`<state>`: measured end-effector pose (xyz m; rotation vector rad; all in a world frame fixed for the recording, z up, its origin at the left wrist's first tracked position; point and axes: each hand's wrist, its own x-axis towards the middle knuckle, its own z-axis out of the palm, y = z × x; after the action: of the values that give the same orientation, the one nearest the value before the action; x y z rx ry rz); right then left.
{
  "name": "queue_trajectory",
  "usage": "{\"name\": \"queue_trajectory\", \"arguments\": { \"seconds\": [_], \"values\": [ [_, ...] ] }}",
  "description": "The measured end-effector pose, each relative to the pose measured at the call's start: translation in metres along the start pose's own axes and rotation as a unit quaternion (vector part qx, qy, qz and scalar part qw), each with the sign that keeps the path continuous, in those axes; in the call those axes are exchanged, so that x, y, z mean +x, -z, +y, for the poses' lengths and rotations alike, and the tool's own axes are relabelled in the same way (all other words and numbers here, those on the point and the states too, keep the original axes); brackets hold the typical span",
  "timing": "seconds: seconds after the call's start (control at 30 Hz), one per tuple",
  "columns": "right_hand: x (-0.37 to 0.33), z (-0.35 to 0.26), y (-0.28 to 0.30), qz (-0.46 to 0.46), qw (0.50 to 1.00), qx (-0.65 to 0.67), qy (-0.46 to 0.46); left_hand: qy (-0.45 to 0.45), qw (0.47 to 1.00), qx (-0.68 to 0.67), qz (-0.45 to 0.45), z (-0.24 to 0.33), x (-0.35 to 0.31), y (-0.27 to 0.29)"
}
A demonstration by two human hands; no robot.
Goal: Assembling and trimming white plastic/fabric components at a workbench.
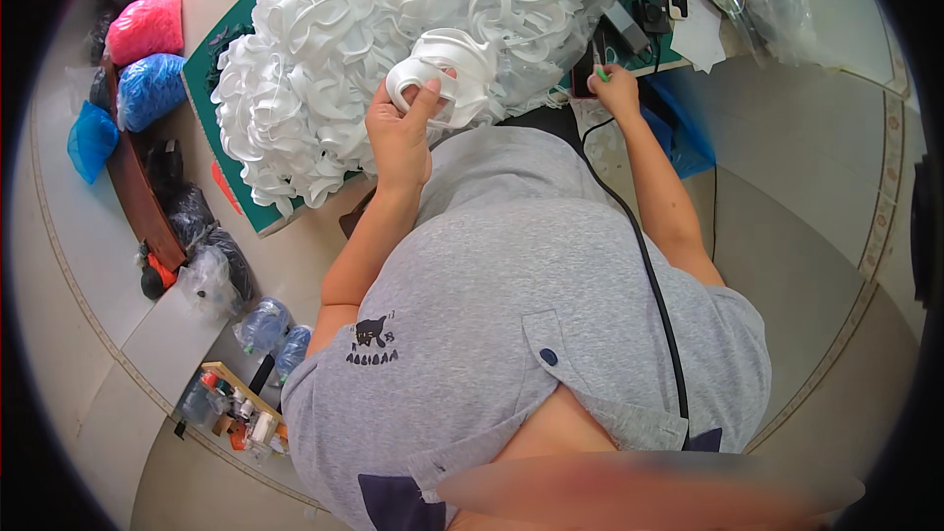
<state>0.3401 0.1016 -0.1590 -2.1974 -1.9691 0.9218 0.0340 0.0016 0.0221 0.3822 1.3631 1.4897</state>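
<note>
Nearest, below the pile (pixel 315 59), is the wearer's grey shirt (pixel 531 285), with a black cable (pixel 657 285) running down its right side.

Just beyond, the piece (pixel 474 64) is held up in front of the pile's near edge; whether it touches the loops behind cannot be told. It is white, rounded and open in the middle. It looks light, smooth and somewhat springy, more likely to bend out of shape than to break, and perhaps a little slippery. The rounded rim seems the surest hold, with the thumb outside and fingers through the opening.

The left hand (pixel 400 143) grips it much that way, thumb on the near rim and fingertips showing inside the gap. The right hand (pixel 618 93), to the right of the pile, is closed around a small green tool (pixel 603 75), mostly hidden by the fingers.

Behind the piece, the pile of white loops spreads over the green desk (pixel 263 213). A grey box (pixel 626 28) sits right of the pile; farther right is white paper (pixel 696 42). Well left of the pile lies a pink bag (pixel 146 28).
</note>
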Motion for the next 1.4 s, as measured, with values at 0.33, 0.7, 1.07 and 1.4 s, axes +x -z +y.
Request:
{"name": "queue_trajectory", "arguments": {
  "seconds": [0.33, 0.7, 1.07, 1.4],
  "values": [
    [-0.106, -0.154, 0.074, -0.138, 0.888, 0.215, 0.381, -0.023, 1.0, 0.005, -0.001, -0.007, 0.005, -0.008],
    [-0.109, -0.155, 0.068, -0.106, 0.894, 0.226, 0.373, -0.036, 0.999, 0.003, -0.001, -0.005, 0.003, -0.008],
    [-0.108, -0.156, 0.065, -0.108, 0.895, 0.226, 0.368, -0.03, 0.999, 0.008, -0.007, -0.005, 0.002, -0.008],
    [-0.107, -0.161, 0.067, -0.106, 0.901, 0.206, 0.366, -0.018, 0.999, 0.033, -0.031, -0.008, -0.001, -0.007]
  ]
}}
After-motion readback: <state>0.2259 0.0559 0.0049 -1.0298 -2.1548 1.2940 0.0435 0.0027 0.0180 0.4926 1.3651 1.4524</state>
